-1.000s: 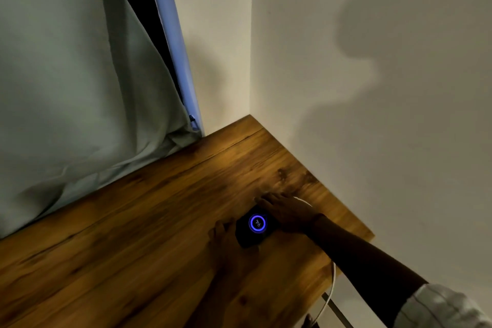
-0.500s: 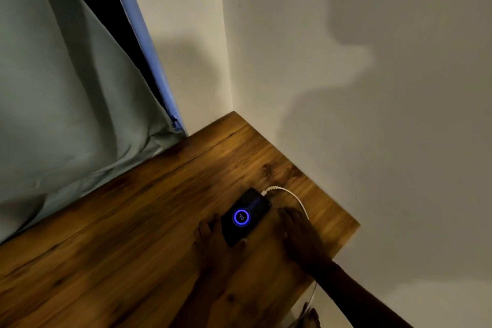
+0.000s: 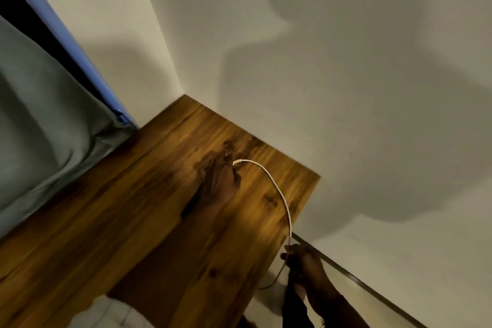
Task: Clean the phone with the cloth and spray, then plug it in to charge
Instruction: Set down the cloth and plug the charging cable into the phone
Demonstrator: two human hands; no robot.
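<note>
**Phone under the left hand, cable in the right**

On the far right corner of the wooden table (image 3: 111,221), I see the left hand (image 3: 222,184) lying palm down with fingers stretched out flat toward the wall (image 3: 346,88). It covers most of the phone (image 3: 191,204), so I can make out only a dark edge of the phone showing on the hand's left side; the screen is hidden from me. At the fingertips, the white charging cable (image 3: 277,189) meets the phone's far end, its ribbed strain relief just visible. From there the cable arcs right and toward me across the wood, then drops over the table's right edge.

Beside that edge, lower down, I see the right hand (image 3: 303,261) with its fingers curled and pinched around the cable where it leaves the tabletop. A thin metal bar (image 3: 354,279) runs diagonally past this hand.

At the far left, a grey-green curtain (image 3: 40,141) hangs against the table edge, with a blue strip (image 3: 66,42) behind it.
</note>
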